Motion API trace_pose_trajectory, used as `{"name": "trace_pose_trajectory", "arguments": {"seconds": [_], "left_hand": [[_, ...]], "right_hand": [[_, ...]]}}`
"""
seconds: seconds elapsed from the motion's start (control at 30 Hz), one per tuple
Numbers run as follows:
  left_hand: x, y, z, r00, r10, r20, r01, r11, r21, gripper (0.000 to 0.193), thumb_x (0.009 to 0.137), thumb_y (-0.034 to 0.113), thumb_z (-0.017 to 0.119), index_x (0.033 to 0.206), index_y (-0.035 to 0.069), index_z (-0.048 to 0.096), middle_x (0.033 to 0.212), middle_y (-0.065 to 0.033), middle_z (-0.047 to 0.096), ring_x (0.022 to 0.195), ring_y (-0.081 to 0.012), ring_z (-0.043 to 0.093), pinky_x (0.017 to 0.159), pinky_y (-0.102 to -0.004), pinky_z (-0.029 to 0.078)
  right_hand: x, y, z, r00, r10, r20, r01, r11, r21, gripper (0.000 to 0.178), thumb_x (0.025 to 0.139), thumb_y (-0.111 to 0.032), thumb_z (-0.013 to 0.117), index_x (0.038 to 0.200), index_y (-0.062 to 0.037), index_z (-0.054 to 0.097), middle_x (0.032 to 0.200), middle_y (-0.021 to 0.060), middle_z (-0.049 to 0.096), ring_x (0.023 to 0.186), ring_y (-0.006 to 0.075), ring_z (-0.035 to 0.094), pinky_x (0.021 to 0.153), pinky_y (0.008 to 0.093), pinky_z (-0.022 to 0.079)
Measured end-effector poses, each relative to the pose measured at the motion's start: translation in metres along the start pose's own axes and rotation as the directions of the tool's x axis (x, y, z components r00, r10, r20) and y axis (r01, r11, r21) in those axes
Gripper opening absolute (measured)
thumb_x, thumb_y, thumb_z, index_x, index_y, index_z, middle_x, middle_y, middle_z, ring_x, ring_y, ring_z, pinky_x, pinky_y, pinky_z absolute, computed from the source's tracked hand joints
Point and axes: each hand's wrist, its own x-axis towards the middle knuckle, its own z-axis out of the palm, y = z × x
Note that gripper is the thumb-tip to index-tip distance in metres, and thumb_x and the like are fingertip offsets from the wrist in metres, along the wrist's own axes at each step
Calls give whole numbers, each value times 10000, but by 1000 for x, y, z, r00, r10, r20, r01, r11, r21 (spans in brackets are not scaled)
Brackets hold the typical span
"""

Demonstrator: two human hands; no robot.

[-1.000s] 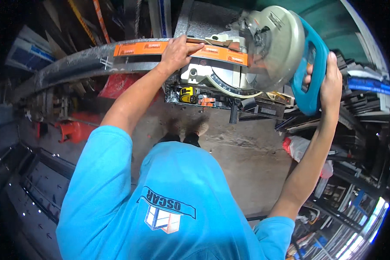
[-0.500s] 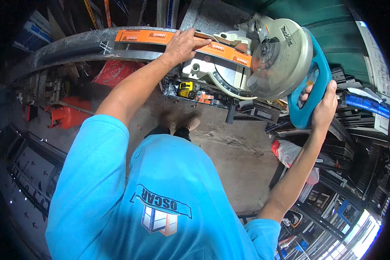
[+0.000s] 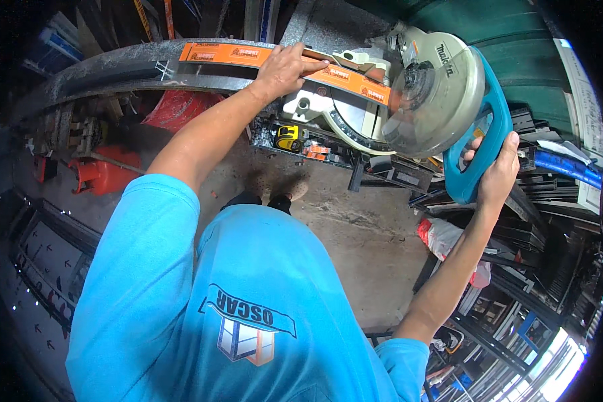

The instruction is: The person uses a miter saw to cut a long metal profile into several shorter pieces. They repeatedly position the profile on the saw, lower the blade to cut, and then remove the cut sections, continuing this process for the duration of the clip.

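A long metal bar covered in orange film (image 3: 228, 55) lies across the bed of a mitre saw (image 3: 442, 90), its right end at the clear blade guard (image 3: 415, 114). My left hand (image 3: 283, 70) presses the bar down against the saw's fence, thumb stretched along it toward the blade. Wrapped round the teal loop handle (image 3: 476, 174) of the saw is my right hand (image 3: 497, 167), some of its fingers showing through the opening. The blade itself is hard to make out behind the guard.
A grey, dusty bench (image 3: 107, 77) runs off to the left. Below the saw, a yellow tape measure (image 3: 287, 138) sits on a shelf. Red gas cylinder (image 3: 107, 173) on the floor at left; stacked dark metal profiles (image 3: 549, 191) and a plastic bag (image 3: 442, 238) at right.
The saw's handle and my right hand have shifted very slightly downward in the picture. My left hand stays in place on the bar.
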Motion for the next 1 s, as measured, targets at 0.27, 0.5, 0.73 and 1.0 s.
{"name": "trace_pose_trajectory", "arguments": {"seconds": [0.27, 0.5, 0.73, 1.0], "left_hand": [[0, -1, 0, 1000, 6, 0, -6, 1000, -7, 664, 851, 107, 729, 1409, 452, 628, 1111, -131, 598, 1080, -307, 618, 930, -432, 447], [0, -2, 3, 1000, 2, -7, -2, 999, 37, 670, 833, 156, 780, 1391, 492, 624, 1056, -79, 559, 1037, -253, 617, 909, -403, 440], [1, 1, -4, 999, -2, 38, 2, 1000, 0, 641, 875, 131, 735, 1420, 448, 620, 1113, -136, 603, 1084, -312, 611, 930, -433, 450], [0, 2, -4, 1000, 1, 24, -1, 1000, -9, 661, 862, 91, 732, 1417, 434, 629, 1112, -136, 595, 1078, -306, 604, 909, -426, 445]], "right_hand": [[-3, 0, 1, 1000, 7, -6, -7, 1000, -3, 658, 1104, -563, 361, 932, 12, 633, 753, 115, 661, 584, 185, 646, 555, 323, 537], [-4, 0, 1, 1000, -6, -17, 6, 1000, -5, 664, 1100, -572, 363, 929, 10, 634, 754, 112, 662, 593, 181, 649, 564, 320, 535], [-5, 0, 2, 1000, -11, -29, 12, 1000, 15, 646, 1102, -566, 370, 951, 9, 624, 765, 110, 658, 593, 186, 648, 564, 324, 538], [-6, 1, 3, 1000, -12, -28, 13, 999, 36, 635, 1104, -554, 371, 951, 8, 625, 762, 109, 656, 584, 180, 639, 551, 318, 536]]}}
